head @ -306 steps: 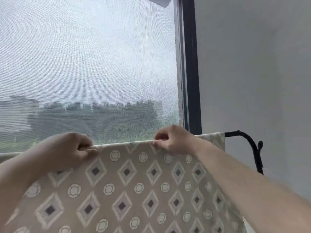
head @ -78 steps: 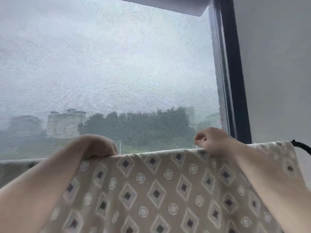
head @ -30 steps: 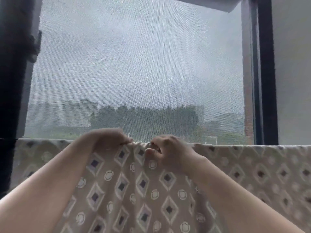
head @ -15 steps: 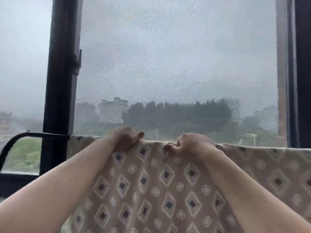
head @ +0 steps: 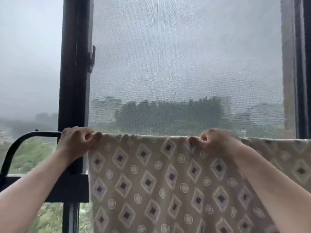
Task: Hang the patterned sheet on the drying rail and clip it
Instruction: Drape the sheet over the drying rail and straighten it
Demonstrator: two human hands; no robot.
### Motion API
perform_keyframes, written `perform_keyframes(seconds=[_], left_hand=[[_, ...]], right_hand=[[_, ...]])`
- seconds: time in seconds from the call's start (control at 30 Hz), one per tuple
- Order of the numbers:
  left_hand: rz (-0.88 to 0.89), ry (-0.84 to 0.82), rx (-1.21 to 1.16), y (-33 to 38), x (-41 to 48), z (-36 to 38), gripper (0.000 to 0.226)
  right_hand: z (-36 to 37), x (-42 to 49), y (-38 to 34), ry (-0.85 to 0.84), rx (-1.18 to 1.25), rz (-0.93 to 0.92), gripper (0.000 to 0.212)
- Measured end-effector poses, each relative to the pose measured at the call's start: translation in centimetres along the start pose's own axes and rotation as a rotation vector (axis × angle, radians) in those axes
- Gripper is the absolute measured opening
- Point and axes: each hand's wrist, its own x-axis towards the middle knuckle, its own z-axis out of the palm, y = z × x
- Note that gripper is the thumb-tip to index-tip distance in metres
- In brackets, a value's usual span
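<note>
Patterned sheet [head: 159, 182] hangs draped over the drying rail [head: 33, 133], filling 4 to 7 o'clock. Left hand [head: 76, 142], toward 8 o'clock, has its fingers curled over the rail and the sheet's end corner. Right hand [head: 217, 142], toward 4 o'clock, has its fingers bunched, pinching the top fold. No clip in sight (neither hand is free to fetch one).

Risk: if either grip lets go, an uneven drape may slide off; the far side's length is hidden. Beyond are the window frame [head: 74, 64] and mesh screen [head: 185, 56], at 12 o'clock. A gust could lift unclipped cloth.
</note>
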Motion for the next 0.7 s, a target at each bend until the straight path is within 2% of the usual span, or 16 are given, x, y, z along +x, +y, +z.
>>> perform_keyframes(seconds=[0.13,0.23,0.3,0.4,0.47,0.53,0.6,0.63,0.7], left_hand=[[-0.013,-0.086,-0.032,-1.7,0.9,-1.3,0.040],[-0.049,-0.214,-0.019,-2.3,1.8,-2.8,0.031],[-0.056,-0.305,-0.056,-2.9,2.6,-3.2,0.038],[-0.083,-0.509,-0.185,-3.2,4.7,-3.3,0.048],[-0.106,-0.670,-0.219,-2.9,5.8,-3.7,0.046],[-0.030,-0.758,-0.219,-2.5,5.9,-4.5,0.044],[0.011,-0.763,-0.243,-2.2,5.4,-5.0,0.046],[0.000,-0.707,-0.262,-2.4,4.9,-5.2,0.048],[-0.001,-0.414,-0.281,-2.9,3.1,-5.1,0.042]], right_hand=[[0.3,-0.3,-4.9,0.056,0.029,0.017,0.059],[1.4,0.3,-12.4,0.169,0.106,-0.117,0.046],[2.1,1.1,-17.3,0.185,0.065,-0.258,0.034],[2.1,2.1,-22.0,0.212,0.042,-0.324,0.033],[1.9,2.6,-24.0,0.210,0.040,-0.348,0.033],[1.6,3.1,-25.5,0.213,0.091,-0.339,0.032],[1.1,3.9,-26.0,0.179,0.168,-0.251,0.041],[1.0,4.3,-25.8,0.138,0.212,-0.198,0.043],[0.9,4.6,-25.3,0.061,0.295,-0.125,0.042]])
